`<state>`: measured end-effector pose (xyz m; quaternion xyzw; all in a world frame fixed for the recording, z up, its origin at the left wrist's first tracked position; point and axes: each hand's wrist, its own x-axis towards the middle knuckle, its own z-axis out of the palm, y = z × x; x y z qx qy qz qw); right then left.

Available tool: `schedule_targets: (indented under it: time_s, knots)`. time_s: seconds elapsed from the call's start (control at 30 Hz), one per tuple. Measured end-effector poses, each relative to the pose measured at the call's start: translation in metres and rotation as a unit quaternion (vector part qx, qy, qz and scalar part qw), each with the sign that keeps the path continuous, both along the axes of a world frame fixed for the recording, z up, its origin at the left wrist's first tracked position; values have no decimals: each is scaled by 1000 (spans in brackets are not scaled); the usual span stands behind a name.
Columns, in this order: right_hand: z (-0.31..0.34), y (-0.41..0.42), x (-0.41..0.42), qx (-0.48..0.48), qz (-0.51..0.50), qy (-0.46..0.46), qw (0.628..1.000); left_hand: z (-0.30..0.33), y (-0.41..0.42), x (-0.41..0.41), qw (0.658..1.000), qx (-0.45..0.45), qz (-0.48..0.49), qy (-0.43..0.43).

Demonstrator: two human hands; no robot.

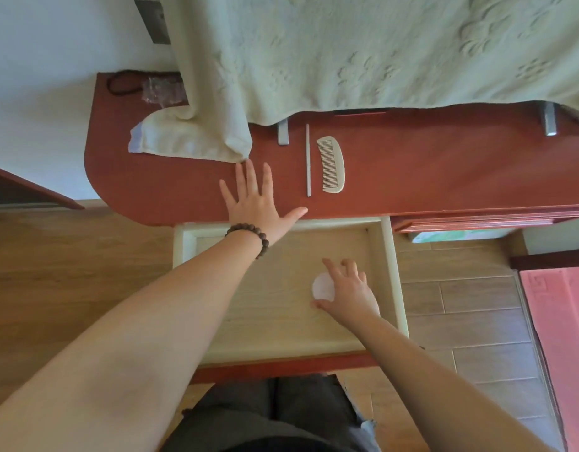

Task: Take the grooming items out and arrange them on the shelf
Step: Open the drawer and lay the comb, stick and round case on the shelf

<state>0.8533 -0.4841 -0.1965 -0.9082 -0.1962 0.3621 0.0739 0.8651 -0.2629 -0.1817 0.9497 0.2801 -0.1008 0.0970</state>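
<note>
Your left hand (260,199) lies flat on the red shelf (412,171), fingers straight and spread, holding nothing; prob. bracing you while you reach. Your right hand (347,290) is down in the open drawer (387,256), fingers curled over a small white round item (321,286), thumb at its near edge, closing in to lift it. Can't tell if it's off the drawer floor yet. Already out & lined up side by side on the shelf: a pale comb (331,164) and a thin grey stick (308,159), so the round one likely goes next to them.
</note>
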Motion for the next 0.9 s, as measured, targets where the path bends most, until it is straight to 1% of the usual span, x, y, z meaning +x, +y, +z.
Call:
schedule_targets:
  time_s: [0.13,0.23,0.3,0.37,0.43,0.47,0.53,0.6,0.7,0.8,0.9]
  knots:
    - [-18,3,-12,-24,38,-8,999,-1,1,-1,1000,5,-7,7]
    - [-17,2,-15,3,16,-32,999,-1,2,0,1000,2,-9,19]
    - [-2,2,-15,51,-8,-60,997,0,2,1,1000,-3,-12,29]
    - [24,5,-7,132,-54,-109,984,1,3,1,999,-7,-12,31]
    - [52,12,15,221,-103,-172,954,1,2,2,999,-8,-12,35]
    - [63,16,31,249,-117,-204,939,2,2,2,999,-10,-12,39]
    - [76,27,72,273,-137,-242,921,2,2,2,999,-14,-11,46]
    - [78,39,111,273,-149,-247,918,2,3,3,999,-17,-10,51]
    - [67,49,155,241,-137,-227,934,4,3,4,998,-19,-11,61]
    - [53,53,178,201,-117,-203,951,4,3,5,998,-17,-10,66]
    - [43,53,187,181,-95,-202,958,4,2,6,998,-13,-9,69]
